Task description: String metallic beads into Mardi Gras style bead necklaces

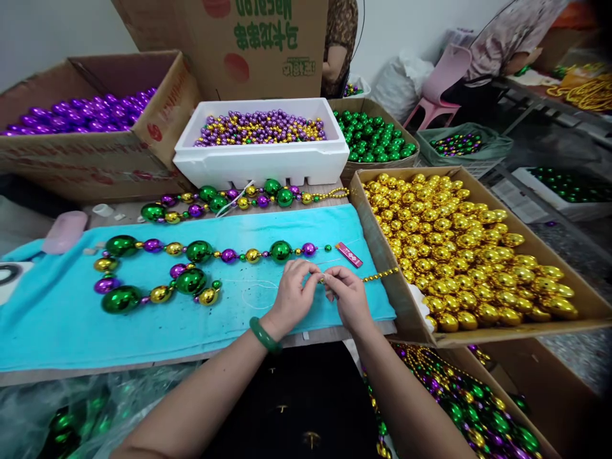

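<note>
Over the turquoise towel [191, 338], my left hand [297, 292] and my right hand [345, 292] meet at their fingertips. Both hands pinch the end of a thin gold bead chain [380, 275], which trails right to the box of gold beads. Left of my hands lies a strand of large green, gold and purple beads [198, 251], curving back at the left. A loose white thread [258, 284] loops on the towel. Just above my right hand are a red label [349, 254] and a small green bead [327, 248]. My left wrist bears a green bangle [264, 335].
A cardboard box of gold beads [396, 306] stands at the right. Behind the towel are another bead strand [272, 187], a white foam box [261, 162] and a box of purple beads [71, 162]. Two other people are farther back. More bead strands [449, 389] fill a box below right.
</note>
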The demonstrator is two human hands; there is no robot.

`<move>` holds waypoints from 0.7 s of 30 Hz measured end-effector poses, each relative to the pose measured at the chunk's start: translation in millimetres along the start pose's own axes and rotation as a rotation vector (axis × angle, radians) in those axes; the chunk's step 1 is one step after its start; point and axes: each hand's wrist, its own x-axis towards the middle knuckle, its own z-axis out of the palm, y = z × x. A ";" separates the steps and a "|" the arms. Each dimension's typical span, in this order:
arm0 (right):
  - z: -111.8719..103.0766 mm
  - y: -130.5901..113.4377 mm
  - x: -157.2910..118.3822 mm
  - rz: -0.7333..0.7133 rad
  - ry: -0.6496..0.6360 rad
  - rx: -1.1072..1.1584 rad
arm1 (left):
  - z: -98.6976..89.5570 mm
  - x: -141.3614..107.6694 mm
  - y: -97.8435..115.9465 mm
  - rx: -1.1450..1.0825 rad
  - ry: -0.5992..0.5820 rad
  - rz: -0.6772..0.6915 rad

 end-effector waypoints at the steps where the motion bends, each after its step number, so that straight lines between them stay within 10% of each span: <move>1: 1.3 1.5 -0.9 0.032 0.001 0.032 | 0.6 -0.6 -0.3 0.011 0.008 0.006; 5: 1.9 -0.1 -4.7 -0.014 0.020 -0.059 | 2.1 0.6 -3.5 -0.156 -0.002 -0.156; 12: 0.3 -12.1 -9.3 -0.603 0.097 -0.602 | 1.3 2.8 -4.1 -0.461 -0.012 -0.362; 21: 5.3 -10.3 -4.8 -0.544 0.060 -0.569 | 0.4 1.8 -0.3 -0.648 -0.040 -0.450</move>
